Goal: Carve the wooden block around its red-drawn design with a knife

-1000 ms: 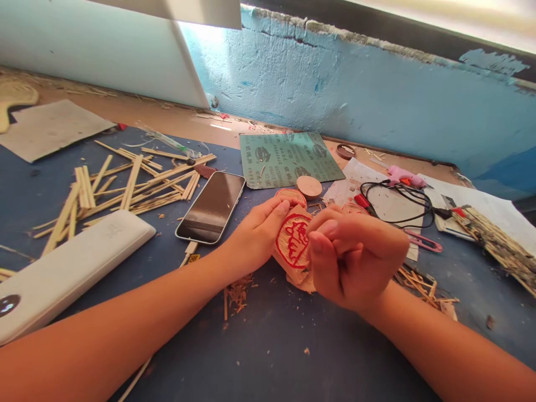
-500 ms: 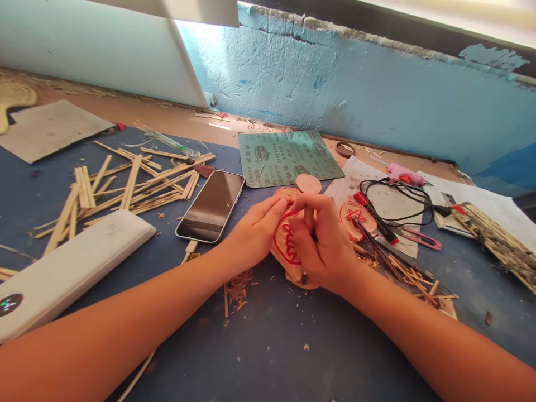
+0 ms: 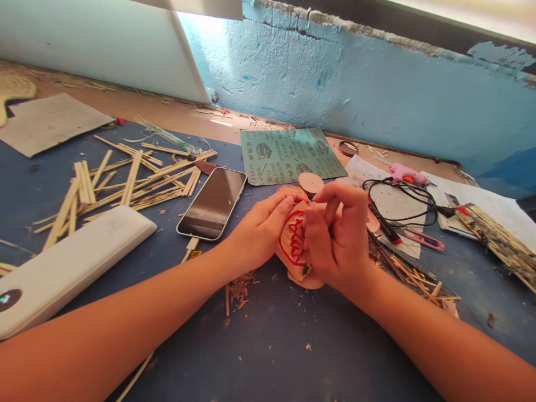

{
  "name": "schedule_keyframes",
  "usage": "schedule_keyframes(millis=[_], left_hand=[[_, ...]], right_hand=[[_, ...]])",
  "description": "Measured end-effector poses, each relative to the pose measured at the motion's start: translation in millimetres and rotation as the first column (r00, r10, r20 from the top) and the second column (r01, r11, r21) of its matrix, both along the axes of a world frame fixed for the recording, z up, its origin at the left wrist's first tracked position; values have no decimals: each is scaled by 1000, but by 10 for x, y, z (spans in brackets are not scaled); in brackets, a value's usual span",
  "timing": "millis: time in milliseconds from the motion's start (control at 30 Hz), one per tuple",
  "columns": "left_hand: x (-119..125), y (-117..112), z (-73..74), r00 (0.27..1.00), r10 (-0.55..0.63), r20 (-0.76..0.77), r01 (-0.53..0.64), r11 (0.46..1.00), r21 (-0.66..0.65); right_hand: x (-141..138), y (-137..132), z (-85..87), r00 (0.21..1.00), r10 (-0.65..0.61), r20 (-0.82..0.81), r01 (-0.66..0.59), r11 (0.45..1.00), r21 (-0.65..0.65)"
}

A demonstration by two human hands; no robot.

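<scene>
A wooden piece with a red drawn pattern (image 3: 292, 240) rests tilted on the blue mat (image 3: 259, 346) in the middle. My left hand (image 3: 259, 231) grips its left edge, fingers curled over the top. My right hand (image 3: 337, 234) is closed around a thin dark carving tool, whose tip shows at the lower edge of the wood (image 3: 307, 269). Wood shavings (image 3: 238, 287) lie just in front of the piece.
A phone (image 3: 212, 202) and a white power bank (image 3: 67, 265) lie to the left, with several bamboo strips (image 3: 125, 181) behind. Green sandpaper (image 3: 288, 156), a wooden disc (image 3: 310, 182), a pink glue gun (image 3: 404, 174), black cable (image 3: 402, 195) and pink snips (image 3: 422, 238) lie behind and right.
My right hand came down from a raised fist onto the wood with the tool, then drew back toward me slightly. My left hand kept its hold.
</scene>
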State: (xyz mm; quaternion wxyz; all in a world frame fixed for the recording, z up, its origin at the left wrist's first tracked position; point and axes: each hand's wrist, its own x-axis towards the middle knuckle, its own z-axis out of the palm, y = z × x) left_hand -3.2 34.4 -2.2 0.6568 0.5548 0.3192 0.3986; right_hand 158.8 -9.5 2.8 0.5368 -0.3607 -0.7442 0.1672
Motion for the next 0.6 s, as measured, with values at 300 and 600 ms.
schedule_keyframes(millis=[300,600], left_hand=[[5,4,-28,999,-35,39,37,998,-55],[-193,-3,338,952,188,-241,-123,957,261]], right_hand=[[23,88,-52,1000,17,-11,-19,992,-127],[9,115,-124,992,-67,-110,46,982,-181]])
